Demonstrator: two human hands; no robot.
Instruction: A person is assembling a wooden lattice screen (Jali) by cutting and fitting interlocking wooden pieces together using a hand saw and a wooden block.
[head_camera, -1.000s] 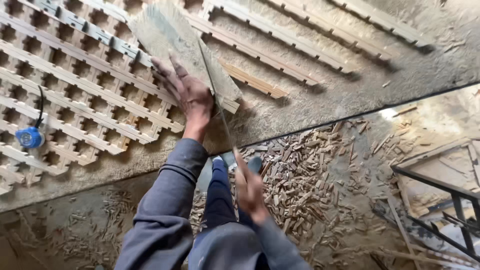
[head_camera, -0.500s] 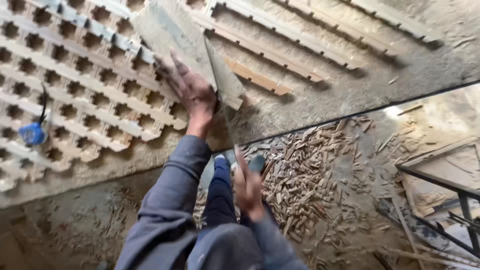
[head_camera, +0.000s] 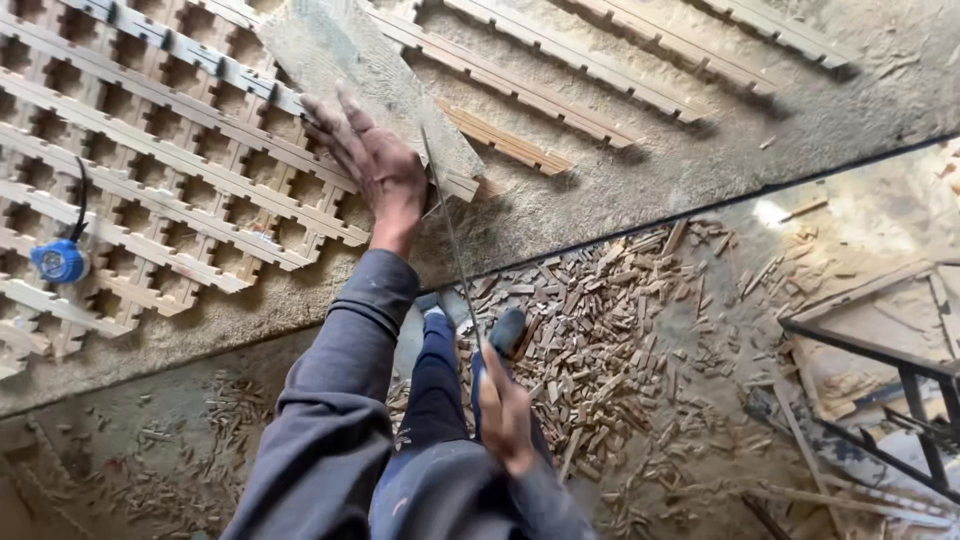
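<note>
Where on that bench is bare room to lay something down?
Bare bench lies right of the short strip, below the notched slats, up to the dark edge. Crowded: lattice on the left, left hand pressing the board.

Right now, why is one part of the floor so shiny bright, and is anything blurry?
In the head view, a bright patch of light washes out the floor beside the wood scraps; the right hand looks a little smeared, while the left hand on the board is sharp.
</note>
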